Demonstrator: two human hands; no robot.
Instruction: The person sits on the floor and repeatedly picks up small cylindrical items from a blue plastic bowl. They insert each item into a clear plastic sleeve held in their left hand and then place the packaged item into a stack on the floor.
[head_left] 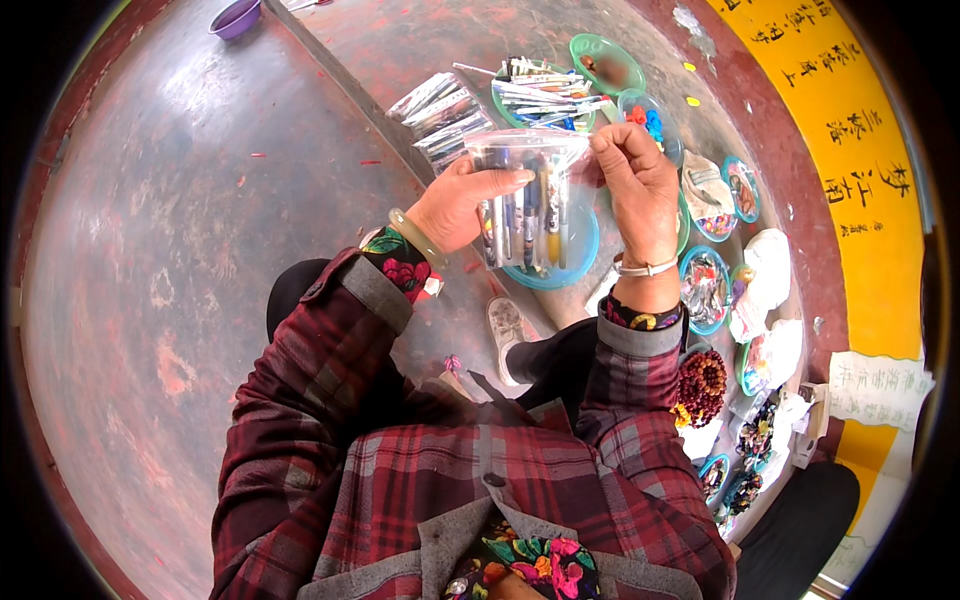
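Observation:
A clear zip bag (522, 222) filled with several pens hangs upright in front of me. My left hand (452, 207) grips its left side, the thumb lying across the front near the top. At the upper right corner, the fingers of my right hand (640, 185) are pinched on the bag's top edge. Behind and below the bag stands a blue basin (588, 262), its inside mostly hidden. Just beyond are more bagged pens (440, 112), lying in a pile on the floor, and a green basin (497, 100) heaped with loose pens.
Further basins stand to the right: a green one (608, 45), a clear bluish one (672, 140) with red and blue items, and a blue-rimmed one (690, 318) of small packets. Dark red beads (702, 388) lie nearer me. A purple basin (236, 18) sits far left.

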